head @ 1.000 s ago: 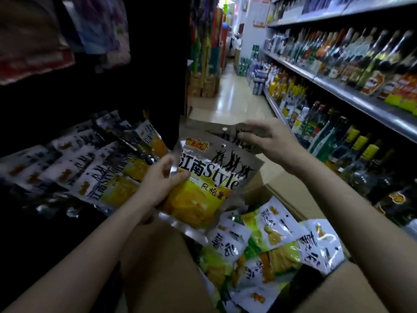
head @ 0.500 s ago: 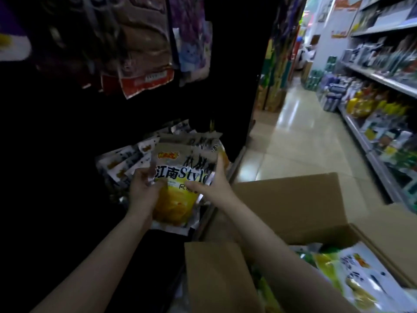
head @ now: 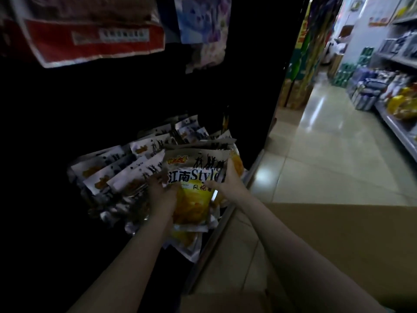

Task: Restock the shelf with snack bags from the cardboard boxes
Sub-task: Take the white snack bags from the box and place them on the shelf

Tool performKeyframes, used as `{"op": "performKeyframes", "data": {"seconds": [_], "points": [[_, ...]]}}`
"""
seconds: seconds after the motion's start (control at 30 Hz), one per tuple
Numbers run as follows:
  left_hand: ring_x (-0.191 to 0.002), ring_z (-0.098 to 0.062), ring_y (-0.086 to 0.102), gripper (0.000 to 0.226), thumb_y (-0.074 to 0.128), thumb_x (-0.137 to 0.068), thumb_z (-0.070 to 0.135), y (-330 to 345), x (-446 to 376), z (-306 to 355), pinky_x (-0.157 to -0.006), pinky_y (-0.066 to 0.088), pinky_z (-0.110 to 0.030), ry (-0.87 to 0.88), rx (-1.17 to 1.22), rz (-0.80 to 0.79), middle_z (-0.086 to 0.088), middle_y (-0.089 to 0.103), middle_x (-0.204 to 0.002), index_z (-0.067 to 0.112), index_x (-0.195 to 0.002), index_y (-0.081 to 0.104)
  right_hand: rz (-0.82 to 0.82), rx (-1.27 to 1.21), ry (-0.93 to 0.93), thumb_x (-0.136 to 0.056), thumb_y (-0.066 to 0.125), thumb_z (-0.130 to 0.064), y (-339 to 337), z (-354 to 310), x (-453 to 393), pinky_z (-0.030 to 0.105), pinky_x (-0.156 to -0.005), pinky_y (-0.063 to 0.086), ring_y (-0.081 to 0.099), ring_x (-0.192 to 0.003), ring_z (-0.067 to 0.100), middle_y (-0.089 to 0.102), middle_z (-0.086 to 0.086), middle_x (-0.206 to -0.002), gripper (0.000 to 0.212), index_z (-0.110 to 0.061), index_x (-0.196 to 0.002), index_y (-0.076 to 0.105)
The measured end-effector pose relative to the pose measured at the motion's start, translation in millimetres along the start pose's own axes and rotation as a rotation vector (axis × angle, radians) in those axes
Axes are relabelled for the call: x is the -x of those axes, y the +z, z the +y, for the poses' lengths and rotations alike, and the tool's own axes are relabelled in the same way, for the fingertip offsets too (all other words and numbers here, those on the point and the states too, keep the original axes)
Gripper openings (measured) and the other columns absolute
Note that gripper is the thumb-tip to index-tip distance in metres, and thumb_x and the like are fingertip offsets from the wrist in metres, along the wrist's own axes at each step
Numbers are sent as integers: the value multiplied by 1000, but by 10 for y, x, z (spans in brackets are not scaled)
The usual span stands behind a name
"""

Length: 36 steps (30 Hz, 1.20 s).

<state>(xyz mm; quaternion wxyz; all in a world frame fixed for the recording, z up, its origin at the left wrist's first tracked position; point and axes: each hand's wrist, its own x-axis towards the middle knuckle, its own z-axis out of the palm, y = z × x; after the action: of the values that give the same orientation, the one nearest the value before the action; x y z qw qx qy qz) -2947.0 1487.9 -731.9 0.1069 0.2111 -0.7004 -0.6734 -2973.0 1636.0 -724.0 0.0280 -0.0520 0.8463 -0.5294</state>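
Observation:
I hold a silver and yellow snack bag (head: 193,188) over the low dark shelf (head: 222,231), in front of rows of the same bags (head: 126,170). My left hand (head: 162,190) grips the bag's left edge, thumb on its front. My right hand (head: 228,180) grips its right edge. More bags lie under it at the shelf's front. The cardboard box (head: 327,240) stands at lower right, its contents out of view.
Larger packets (head: 94,32) hang above the dark shelf. The tiled aisle floor (head: 327,154) runs ahead on the right. A metal shelf with bottles and yellow packs (head: 401,105) lines the far right. Stacked goods stand at the aisle's end.
Both hands carried the bag from above the open box leftward to the low shelf. My right hand moved from the bag's top edge to its right side. The view swung left.

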Motion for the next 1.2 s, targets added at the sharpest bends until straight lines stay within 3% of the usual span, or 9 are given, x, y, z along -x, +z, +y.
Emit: {"op": "performKeyframes", "data": {"seconds": [0.17, 0.3, 0.5, 0.57, 0.7, 0.83, 0.93, 1.03, 1.2], "points": [[-130, -28, 40, 54, 51, -95, 9, 741, 1, -168, -102, 36, -37, 50, -129, -159, -7, 42, -138, 12, -142, 26, 122, 22, -44, -81, 71, -13, -475, 506, -426, 45, -107, 37, 31, -137, 25, 31, 8, -149, 91, -15, -148, 10], [-133, -27, 38, 63, 49, -95, 7, 1002, -98, -392, -103, 36, -36, 32, -134, -166, -10, 37, -147, 15, -148, 16, 125, 86, -81, -81, 68, -4, -513, 816, -684, 34, -96, 44, 45, -128, 24, 45, 9, -139, 90, -18, -148, 10], [-106, -34, 57, 66, 55, -93, 9, 903, -365, -628, -64, 37, -25, 241, -446, -69, -19, 56, -125, 13, -147, 18, 309, 428, 67, -93, 53, -18, 132, 1117, -873, 47, -97, 43, 37, -129, 39, 38, 15, -140, 63, -19, -146, 19], [-103, -34, 58, 66, 58, -91, 10, 851, -425, -679, -66, 37, -25, 252, -481, -43, -17, 58, -123, 13, -146, 21, 146, 367, 71, -96, 49, -34, 188, 1192, -802, 48, -108, 33, 22, -139, 36, 22, 11, -151, 61, -23, -147, 18], [-99, -29, 59, 75, 63, -88, 13, 773, -521, -793, -65, 36, -23, 348, -504, -103, -15, 58, -124, 15, -147, 17, -313, 453, 87, -75, 71, -48, 38, 1198, -717, 42, -116, 12, -9, -145, 28, -25, 0, -154, 113, -32, -147, -14], [-95, -22, 60, 76, 62, -89, 20, 725, -525, -808, -65, 42, -23, 390, -575, -214, -9, 56, -125, 17, -149, 14, -332, 658, 49, -70, 79, -35, -16, 1264, -825, 50, -115, 22, -2, -144, 36, -27, 5, -153, 125, -37, -143, -22], [-113, -25, 53, 46, 51, -95, 29, 631, -555, -804, -84, 44, -29, 518, -864, -206, 0, 55, -121, 15, -137, 40, -328, 661, -2, -71, 79, -33, -49, 1288, -943, 54, -116, 11, -9, -144, 36, -15, 11, -156, 122, -31, -146, -17], [-126, -25, 41, 30, 46, -94, 32, 430, -570, -822, -109, 22, -39, 710, -1351, -171, 1, 59, -123, 19, -115, 63, -313, 660, -10, -70, 80, -30, -26, 1263, -996, 52, -117, 5, -10, -144, 33, -8, 11, -157, 119, -31, -148, -11], [-101, -35, 61, 40, 42, -76, 31, 98, -761, -924, -97, 26, -46, 884, -1414, -146, -9, 70, -100, 12, -94, 72, -161, 591, -25, -73, 79, -31, 286, 1145, -1072, 49, -114, 19, 4, -145, 31, -6, 0, -158, 110, -37, -149, 0]]}}
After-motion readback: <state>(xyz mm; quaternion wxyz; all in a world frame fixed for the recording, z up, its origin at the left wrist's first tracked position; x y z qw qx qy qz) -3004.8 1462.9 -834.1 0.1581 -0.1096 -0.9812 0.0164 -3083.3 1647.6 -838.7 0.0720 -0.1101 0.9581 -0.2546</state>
